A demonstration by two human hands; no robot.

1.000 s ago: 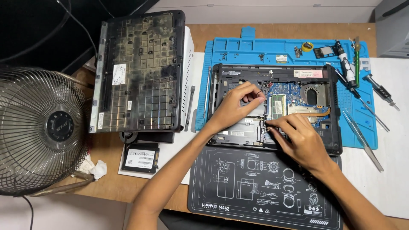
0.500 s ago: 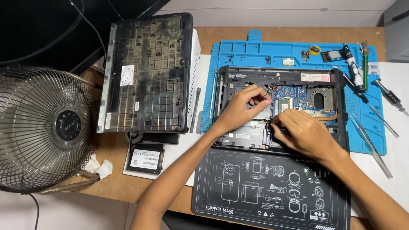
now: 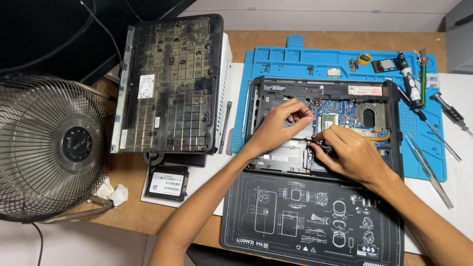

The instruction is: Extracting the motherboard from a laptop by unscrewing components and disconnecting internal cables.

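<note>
My left hand (image 3: 278,129) rests fingers-curled on the opened laptop chassis (image 3: 322,125); my right hand (image 3: 352,155) pinches a small black part (image 3: 316,145) at its middle.

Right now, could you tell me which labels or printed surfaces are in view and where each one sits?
White sticker: rectangular, on the upturned dark keyboard panel.
Drive label: white patch on the black flat drive below that panel.
Chassis sticker: pale pink-white strip at the open laptop's top right.
Black mat: white diagrams, nearest the camera.

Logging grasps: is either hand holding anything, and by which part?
Right hand pinches a small dark part at its end inside the open laptop; what it is cannot be told. Left hand rests fingertips inside the laptop, holding nothing visible.
</note>
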